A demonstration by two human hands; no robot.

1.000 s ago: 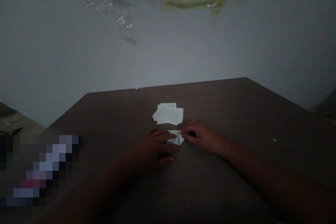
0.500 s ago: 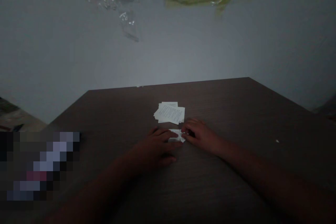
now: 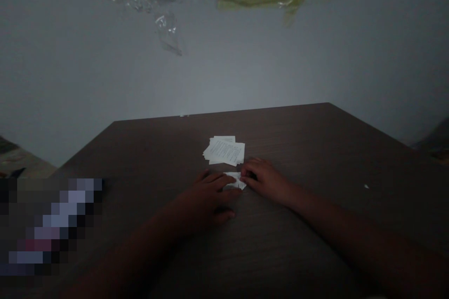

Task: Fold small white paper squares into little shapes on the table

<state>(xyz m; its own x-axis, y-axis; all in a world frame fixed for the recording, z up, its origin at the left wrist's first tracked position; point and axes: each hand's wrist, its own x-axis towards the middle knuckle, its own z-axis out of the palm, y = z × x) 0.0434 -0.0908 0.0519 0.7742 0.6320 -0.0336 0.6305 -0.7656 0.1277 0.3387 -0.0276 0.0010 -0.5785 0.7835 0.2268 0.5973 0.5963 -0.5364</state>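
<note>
A small piece of printed paper [image 3: 238,177] lies on the brown table [image 3: 168,149], partly covered by my hands. Across its left part and lower edge rest the spread fingers of my left hand [image 3: 210,194], palm down. My right hand [image 3: 265,178] has its thumb and fingertips pinched together at the paper's right edge. Just beyond is a loose stack of white printed paper pieces [image 3: 224,151], unevenly piled, with lines of text on the top one. The scene is dim, so fine print cannot be read.
A tiny white scrap [image 3: 366,186] lies to the right on the table. Behind the table's far edge stands a pale wall [image 3: 224,74] with clear and yellow tape [image 3: 259,1]. At the lower left, a pixelated area hides an object.
The view has shifted slightly, so the table and papers sit a little further left in it. Both hands stay at the small paper with hardly any visible movement.
</note>
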